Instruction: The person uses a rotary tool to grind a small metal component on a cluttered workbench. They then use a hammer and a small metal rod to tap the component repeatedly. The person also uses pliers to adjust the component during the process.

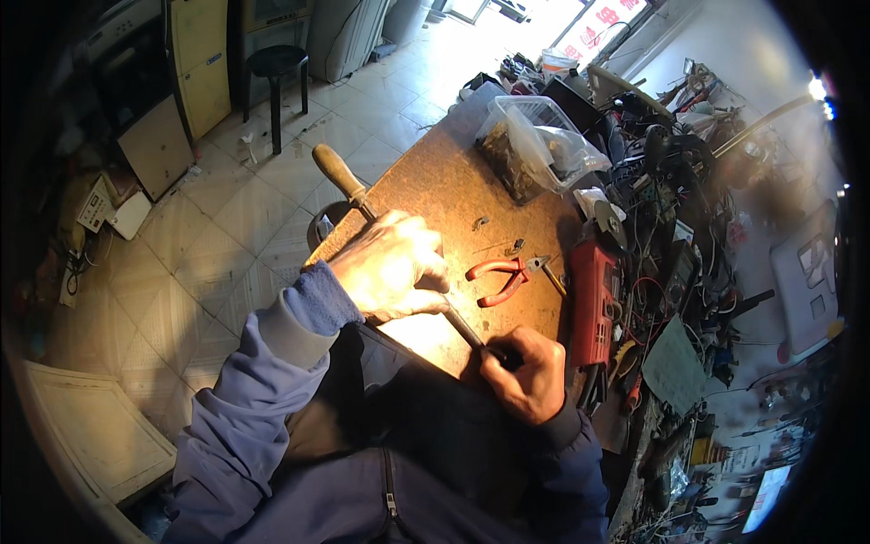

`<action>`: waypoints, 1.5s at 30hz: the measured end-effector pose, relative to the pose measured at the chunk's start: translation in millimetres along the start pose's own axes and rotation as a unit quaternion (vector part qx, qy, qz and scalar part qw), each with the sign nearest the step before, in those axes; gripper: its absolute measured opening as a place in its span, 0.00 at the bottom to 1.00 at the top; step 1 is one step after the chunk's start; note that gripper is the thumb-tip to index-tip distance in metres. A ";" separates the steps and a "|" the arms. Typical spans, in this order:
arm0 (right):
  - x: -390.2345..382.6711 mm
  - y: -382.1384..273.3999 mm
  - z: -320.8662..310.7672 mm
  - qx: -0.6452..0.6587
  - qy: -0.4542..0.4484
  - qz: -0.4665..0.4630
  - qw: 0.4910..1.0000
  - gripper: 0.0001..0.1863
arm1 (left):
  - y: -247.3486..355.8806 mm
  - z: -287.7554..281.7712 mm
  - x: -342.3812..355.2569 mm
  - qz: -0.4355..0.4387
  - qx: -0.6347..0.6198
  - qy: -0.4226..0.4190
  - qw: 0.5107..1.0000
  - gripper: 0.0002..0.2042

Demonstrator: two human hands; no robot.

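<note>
My left hand (394, 267) is closed over a tool with a wooden handle (338, 170) and a metal collar, which points past the table's left edge. From under its fingers a dark metal rod (465, 326) runs toward my right hand (528, 372). That hand is closed around the rod's near end, where a black part shows at the fingers. Rod and wooden handle roughly line up; my left hand covers the stretch between, so I cannot tell whether they are one piece. Red-handled pliers (504, 276) lie spread on the brown table (426, 195), right of my left hand.
Small metal bits (515, 247) lie beyond the pliers. A clear plastic basket (530, 136) with a bag stands at the table's far end. Along the right are a red instrument (593, 304) and heaped cables and parts. A black stool (276, 68) stands on the tiled floor.
</note>
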State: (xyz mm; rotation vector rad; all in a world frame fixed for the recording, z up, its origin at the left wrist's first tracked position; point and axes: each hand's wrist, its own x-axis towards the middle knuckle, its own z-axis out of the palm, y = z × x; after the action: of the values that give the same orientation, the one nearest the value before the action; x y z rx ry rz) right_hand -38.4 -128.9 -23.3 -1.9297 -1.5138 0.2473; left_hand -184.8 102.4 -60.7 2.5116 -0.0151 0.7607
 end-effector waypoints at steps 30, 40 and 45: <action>3.4 3.2 3.7 0.047 0.003 0.028 0.998 0.08 | 3.7 -4.2 1.6 -0.018 -0.001 -0.008 1.000 0.13; 9.0 0.4 3.7 0.025 -0.012 0.017 0.999 0.08 | 2.8 -4.7 -0.8 -0.021 -0.008 0.001 1.000 0.13; 16.2 -0.5 8.2 0.022 -0.010 0.006 1.000 0.09 | 2.5 -4.1 1.0 -0.019 -0.006 -0.005 1.000 0.13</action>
State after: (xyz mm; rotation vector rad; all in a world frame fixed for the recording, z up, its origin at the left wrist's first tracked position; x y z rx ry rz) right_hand -38.1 -110.8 -25.3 -1.9080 -1.4975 0.3028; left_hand -186.4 102.3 -56.1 2.4974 0.0257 0.7301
